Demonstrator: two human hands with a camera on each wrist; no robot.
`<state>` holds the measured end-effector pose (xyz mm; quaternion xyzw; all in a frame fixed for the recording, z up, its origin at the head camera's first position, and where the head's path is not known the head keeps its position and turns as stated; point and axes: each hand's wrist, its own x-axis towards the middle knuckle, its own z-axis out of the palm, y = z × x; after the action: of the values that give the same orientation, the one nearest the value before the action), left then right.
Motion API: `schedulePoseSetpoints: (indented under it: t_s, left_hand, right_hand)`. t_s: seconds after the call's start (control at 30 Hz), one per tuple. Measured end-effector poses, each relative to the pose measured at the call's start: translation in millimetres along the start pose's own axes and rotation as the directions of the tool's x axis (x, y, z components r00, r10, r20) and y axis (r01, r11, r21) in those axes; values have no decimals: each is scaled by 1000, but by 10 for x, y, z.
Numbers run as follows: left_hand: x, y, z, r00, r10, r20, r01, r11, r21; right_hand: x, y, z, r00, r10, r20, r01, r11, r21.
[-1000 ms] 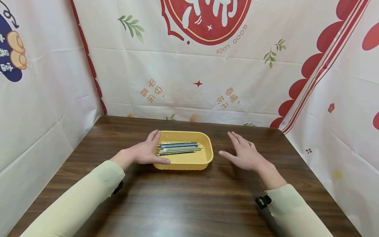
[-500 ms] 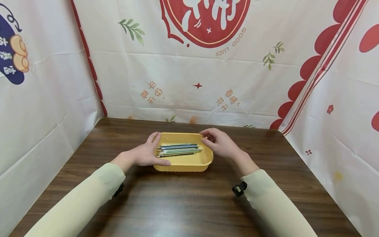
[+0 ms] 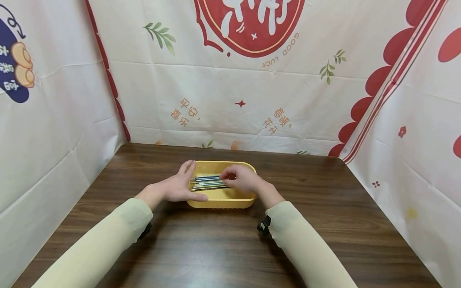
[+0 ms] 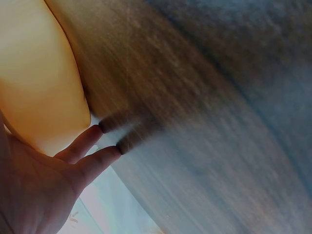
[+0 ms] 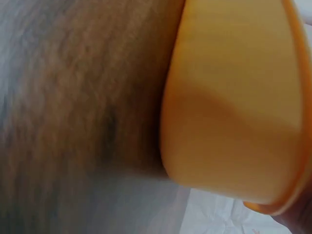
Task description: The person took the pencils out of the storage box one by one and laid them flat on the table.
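Observation:
Several pencils (image 3: 206, 183) lie side by side in a yellow plastic tray (image 3: 219, 204) on the table. My left hand (image 3: 176, 186) rests at the tray's left end, thumb along the near rim and fingers spread toward the far one. In the left wrist view its fingers extend straight past the yellow wall (image 4: 44, 83). Over the tray's right half, my right hand (image 3: 245, 179) reaches in with bent fingers, thumb and fingertips right at the pencils. Its own wrist view shows mainly the tray's outer side (image 5: 229, 97). I cannot tell whether a pencil is between its fingertips.
The dark wooden table (image 3: 216, 248) carries the tray near its back edge. White printed cloth (image 3: 216, 80) hangs behind the table and on both sides. Black wrist-worn devices show at the left cuff (image 3: 145, 231) and the right cuff (image 3: 264, 226).
My right hand has moved left from beside the tray, over its right rim and down to the pencils, its fingers bending. The left hand has stayed at the tray's left end.

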<state>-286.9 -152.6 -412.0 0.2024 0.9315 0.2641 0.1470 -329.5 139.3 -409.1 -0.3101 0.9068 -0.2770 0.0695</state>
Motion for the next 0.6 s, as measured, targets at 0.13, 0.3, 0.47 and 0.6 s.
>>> schedulePoseSetpoints:
  t_s: [0.13, 0.3, 0.47, 0.6]
  left_hand:
    - [-3, -17, -4, 1000, 3, -4, -3, 1000, -9]
    - [-8, -27, -2, 1000, -3, -2, 3, 1000, -12]
    - [10, -32, 1, 1000, 4, 0, -4, 1000, -6]
    - [3, -22, -2, 1000, 3, 2, -3, 1000, -4]
  right_hand:
    - [54, 1, 56, 999, 24, 48, -24, 1000, -4]
    - [62, -3, 90, 995, 17, 98, -13, 999, -40]
    - [32, -28, 93, 994, 21, 106, -10, 995, -100]
    - [31, -25, 100, 995, -1, 99, 16, 989, -147]
